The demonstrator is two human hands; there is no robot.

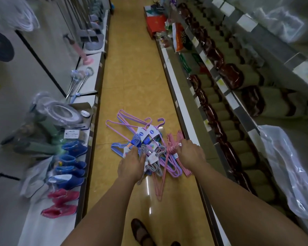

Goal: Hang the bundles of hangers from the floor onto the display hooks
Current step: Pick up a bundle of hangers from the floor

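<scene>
Reaching to the floor (132, 86), left grip (131, 166) clutches grey hangers (154, 166), right grip (191, 154) pink hangers (171, 144); nothing hung yet.

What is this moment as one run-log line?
left hand: grips grey bundle | right hand: grips pink bundle | floor

The floor (132, 71) runs open toward 12 o'clock, a narrow lane between shelving. At 9 o'clock the left shelf (89, 132) carries blue boots (73, 162) up to its edge. At 3 o'clock the right shelf edge (178, 103) crowds the hanger bundles (149, 144), which fill the lane's middle. Boxes (156, 22) block the right side at 1 o'clock.
</scene>
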